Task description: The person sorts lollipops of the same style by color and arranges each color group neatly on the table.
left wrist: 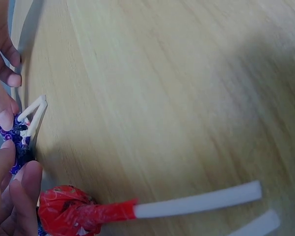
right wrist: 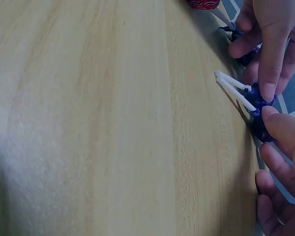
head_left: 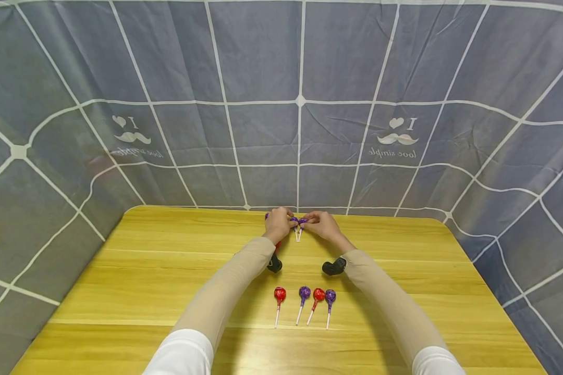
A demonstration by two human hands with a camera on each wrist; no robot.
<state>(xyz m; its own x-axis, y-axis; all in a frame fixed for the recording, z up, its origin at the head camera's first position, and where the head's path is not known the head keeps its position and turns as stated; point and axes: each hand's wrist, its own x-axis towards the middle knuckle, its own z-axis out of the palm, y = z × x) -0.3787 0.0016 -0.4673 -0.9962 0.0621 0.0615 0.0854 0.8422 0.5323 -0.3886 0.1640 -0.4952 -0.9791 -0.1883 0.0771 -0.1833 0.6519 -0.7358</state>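
Near the table's far edge, my left hand [head_left: 277,224] pinches the wrapped head of a purple lollipop [right wrist: 257,91] between thumb and fingers. Beside it, my right hand [head_left: 322,225] pinches the head of a second purple lollipop [right wrist: 260,129]. The two heads sit side by side, and their white sticks point toward me, converging at the tips. Under and beside my left hand is another purple lollipop [right wrist: 245,58], mostly hidden by the fingers. A red lollipop [left wrist: 66,211] lies by the left wrist, its stick pointing away from that hand.
Closer to me on the wooden table [head_left: 145,286] lies a loose row: a red lollipop [head_left: 280,295], a purple one [head_left: 304,293], another red one [head_left: 318,295] and another purple one [head_left: 330,297]. A grey grid-patterned curtain [head_left: 262,135] borders the table's back and sides.
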